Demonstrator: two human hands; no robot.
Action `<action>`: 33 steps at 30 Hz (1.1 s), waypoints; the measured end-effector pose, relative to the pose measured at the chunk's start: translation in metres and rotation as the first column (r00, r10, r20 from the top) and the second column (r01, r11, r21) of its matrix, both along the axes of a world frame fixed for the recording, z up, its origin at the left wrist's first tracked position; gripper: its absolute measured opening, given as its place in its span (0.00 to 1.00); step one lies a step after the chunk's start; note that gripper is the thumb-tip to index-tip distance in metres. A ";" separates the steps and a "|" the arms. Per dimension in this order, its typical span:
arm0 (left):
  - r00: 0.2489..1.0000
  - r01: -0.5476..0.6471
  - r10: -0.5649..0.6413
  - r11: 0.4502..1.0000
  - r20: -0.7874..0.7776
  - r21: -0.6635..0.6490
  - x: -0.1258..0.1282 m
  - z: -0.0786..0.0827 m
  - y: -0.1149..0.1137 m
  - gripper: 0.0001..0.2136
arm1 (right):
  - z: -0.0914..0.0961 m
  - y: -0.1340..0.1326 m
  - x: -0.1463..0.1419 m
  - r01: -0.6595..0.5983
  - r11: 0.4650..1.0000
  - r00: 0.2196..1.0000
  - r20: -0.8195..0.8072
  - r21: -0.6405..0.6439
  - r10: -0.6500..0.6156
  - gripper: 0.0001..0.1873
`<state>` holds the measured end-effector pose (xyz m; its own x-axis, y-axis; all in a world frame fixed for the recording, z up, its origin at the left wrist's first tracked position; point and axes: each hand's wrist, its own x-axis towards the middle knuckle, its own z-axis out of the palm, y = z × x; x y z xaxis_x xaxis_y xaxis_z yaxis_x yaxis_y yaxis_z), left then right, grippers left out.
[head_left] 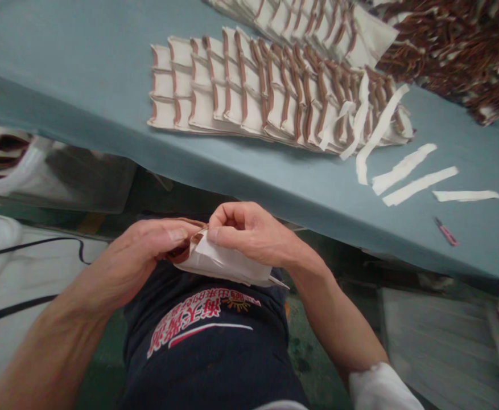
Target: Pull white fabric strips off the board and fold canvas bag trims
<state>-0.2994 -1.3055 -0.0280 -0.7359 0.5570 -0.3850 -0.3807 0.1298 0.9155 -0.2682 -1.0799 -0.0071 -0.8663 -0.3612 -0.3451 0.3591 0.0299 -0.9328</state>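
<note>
1. Blue-grey cloth covers the table (82, 74), where a fanned stack of cream pieces (249, 85) lies beside loose white strips (420, 185).
2. Your left hand (147, 250) and right hand (249, 230) pinch a cream, brown-edged fabric piece (223, 265) below the table edge, above your lap.

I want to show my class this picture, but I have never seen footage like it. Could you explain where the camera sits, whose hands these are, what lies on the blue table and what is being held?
The camera is worn on a person's head and looks down, so the two bare hands are the wearer's own. The left hand and right hand together pinch a white folded piece with a brown edge, held in front of the body below the table edge. On the blue table lies a fanned row of similar white pieces with brown trim, more stacked behind. To the right lie loose white strips and a small pink tool, too small to identify.
</note>
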 end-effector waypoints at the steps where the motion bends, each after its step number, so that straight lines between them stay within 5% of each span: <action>1: 1.000 0.005 -0.005 1.000 0.003 0.014 0.000 -0.003 -0.001 0.09 | 0.000 0.000 -0.001 0.000 1.000 1.000 0.005 -0.003 0.000 0.09; 33: 0.993 -0.065 0.056 0.994 -0.101 -0.090 0.010 -0.002 0.001 0.04 | -0.013 -0.014 0.015 0.166 0.982 0.982 -0.102 0.094 -0.156 0.11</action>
<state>-0.2893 -1.3047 -0.0297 -0.8036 0.4757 -0.3576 -0.2997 0.1957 0.9337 -0.2536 -1.0938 -0.0197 -0.9405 -0.1815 -0.2871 0.2778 0.0755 -0.9577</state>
